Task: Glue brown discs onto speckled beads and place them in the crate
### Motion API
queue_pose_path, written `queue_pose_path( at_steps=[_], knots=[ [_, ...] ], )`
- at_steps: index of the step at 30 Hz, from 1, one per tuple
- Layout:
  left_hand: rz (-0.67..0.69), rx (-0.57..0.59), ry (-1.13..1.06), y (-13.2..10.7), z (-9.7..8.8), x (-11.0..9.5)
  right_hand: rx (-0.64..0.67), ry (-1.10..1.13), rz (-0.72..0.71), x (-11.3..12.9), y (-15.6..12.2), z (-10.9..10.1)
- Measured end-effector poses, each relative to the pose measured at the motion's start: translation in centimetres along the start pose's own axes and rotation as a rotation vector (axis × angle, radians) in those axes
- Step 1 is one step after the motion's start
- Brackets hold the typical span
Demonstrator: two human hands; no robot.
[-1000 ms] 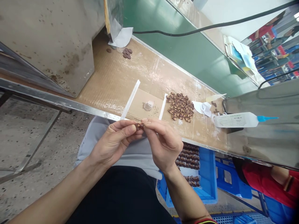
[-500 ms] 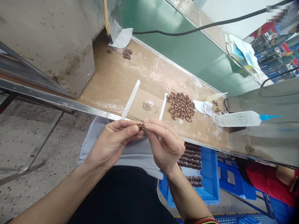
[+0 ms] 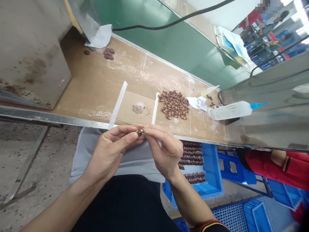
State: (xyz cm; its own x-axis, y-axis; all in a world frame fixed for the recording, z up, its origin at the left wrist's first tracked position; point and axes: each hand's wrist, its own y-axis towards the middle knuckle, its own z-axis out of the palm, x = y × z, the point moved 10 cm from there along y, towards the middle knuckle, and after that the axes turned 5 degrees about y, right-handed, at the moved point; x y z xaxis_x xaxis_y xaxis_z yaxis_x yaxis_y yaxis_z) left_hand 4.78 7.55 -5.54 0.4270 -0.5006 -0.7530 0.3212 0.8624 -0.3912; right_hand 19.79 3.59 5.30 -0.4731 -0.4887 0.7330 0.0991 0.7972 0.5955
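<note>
Small brown part sits pinched between the fingertips of the left hand and right hand, both closed on it above the table edge. A pile of loose parts awaits on the table; finished rows fill the blue bin, so work looks midway.

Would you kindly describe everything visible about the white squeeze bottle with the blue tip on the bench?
The squeeze bottle looks like translucent white plastic with a small printed label and a slim blue nozzle pointing right. It lies on its side at the right end of the brown workbench, its nozzle end against a grey metal housing. White paper scraps lie just left of it. Neither hand touches it.
</note>
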Motion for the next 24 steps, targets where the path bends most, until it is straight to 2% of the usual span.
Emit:
queue_pose_path(
  at_steps=[3, 6, 8, 10, 14, 20, 24],
  knots=[
    [-0.024, 0.018, 0.086, 0.3, 0.1, 0.7, -0.045, -0.153, -0.01, -1.4, -0.4, -3.7],
    [-0.03, -0.015, 0.163, 0.7, -0.9, 1.4, -0.114, -0.406, 0.031, -4.3, -0.8, -9.8],
    [-0.028, -0.032, 0.191, 0.9, -1.5, 1.7, -0.103, -0.571, 0.106, -6.9, -1.3, -13.4],
    [-0.03, -0.036, 0.212, 1.0, -1.8, 1.9, -0.044, -0.67, 0.174, -9.2, -2.0, -15.5],
    [-0.028, -0.041, 0.241, 1.1, -1.8, 2.2, 0.03, -0.705, 0.188, -11.7, -3.8, -15.9],
    [-0.036, -0.047, 0.247, 1.3, -1.8, 2.6, -0.065, -0.791, 0.05, -12.2, -5.7, -15.6],
    [-0.044, -0.059, 0.249, 1.4, -2.0, 2.9, -0.105, -0.766, 0.008, -12.1, -6.1, -15.8]
  ],
)
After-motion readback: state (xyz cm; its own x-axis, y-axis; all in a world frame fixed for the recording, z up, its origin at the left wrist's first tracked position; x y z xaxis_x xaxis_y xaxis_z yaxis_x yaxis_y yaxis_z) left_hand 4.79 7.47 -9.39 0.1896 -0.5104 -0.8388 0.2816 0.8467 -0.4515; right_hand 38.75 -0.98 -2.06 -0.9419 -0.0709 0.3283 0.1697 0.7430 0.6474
